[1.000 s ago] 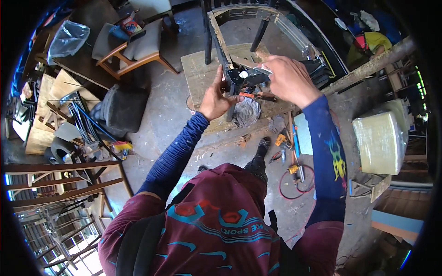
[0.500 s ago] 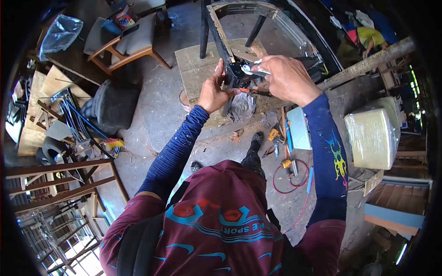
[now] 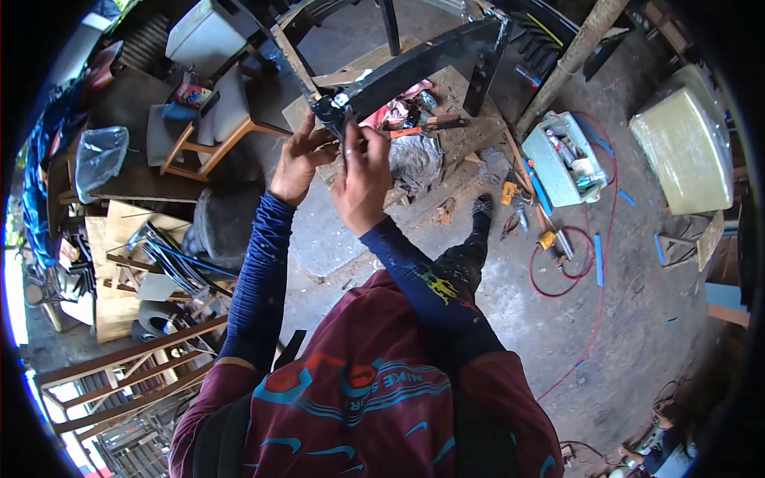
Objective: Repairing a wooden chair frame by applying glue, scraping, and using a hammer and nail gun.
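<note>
A black wooden furniture frame [image 3: 422, 70] with a curved rail and legs stands on a low, worn wooden table [image 3: 466, 103]. White paste [image 3: 341, 100] shows on its near left corner. My left hand [image 3: 296, 167] is closed around the frame just below that corner. Close beside it, my right hand [image 3: 363, 179] pinches a thin, flat tool like a putty knife [image 3: 349, 119], its tip up against the corner. The fingers partly hide the tool. A grey crumpled rag [image 3: 414, 163] and an orange-handled tool [image 3: 426, 127] lie on the table to the right.
To the right stands a pale tool-filled box [image 3: 567, 159], with yellow air tools [image 3: 547, 240] and a red hose [image 3: 603, 275] on the floor. A wrapped foam block [image 3: 685, 147] is farther right. Left are a cushioned chair [image 3: 219, 123] and boards [image 3: 100, 275]. Another person [image 3: 673, 450] shows bottom right.
My view has swung right, so the frame and hands now sit farther left. My right hand has dropped from above the corner to below it, nearer my left hand, wrist turned upright.
</note>
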